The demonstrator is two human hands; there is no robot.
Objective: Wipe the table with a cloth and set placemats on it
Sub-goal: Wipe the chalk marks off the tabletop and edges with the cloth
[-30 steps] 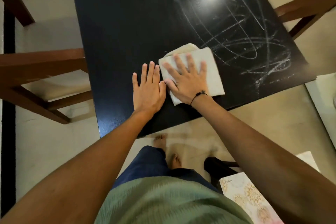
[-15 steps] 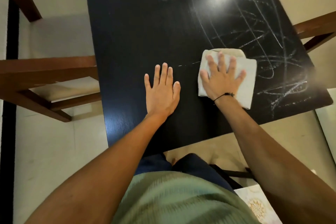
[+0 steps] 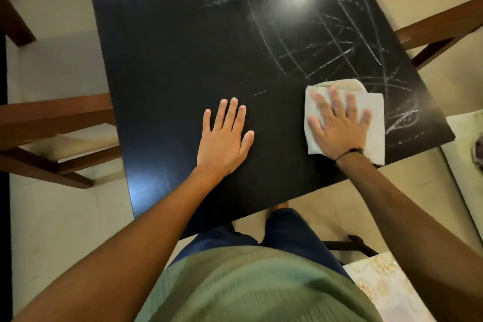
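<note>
A black table [image 3: 183, 60] fills the upper middle of the view, with white chalk-like scribbles across its far and right parts. My right hand [image 3: 337, 123] presses flat with spread fingers on a folded pale cloth [image 3: 373, 115] near the table's front right corner. My left hand [image 3: 224, 138] lies flat on the bare tabletop, fingers straight and close together, to the left of the cloth. A cream placemat with a floral pattern [image 3: 384, 285] shows at the bottom right, below the table's level.
Brown wooden chairs stand on the left [image 3: 52, 117] and at the upper right [image 3: 439, 29]. A pale surface with a dark object [image 3: 467, 144] lies at the right edge. Beige floor tiles surround the table, and my legs are at its front edge.
My right hand has slid the cloth to the right along the front of the table, toward the right corner. The left hand stayed flat in place.
</note>
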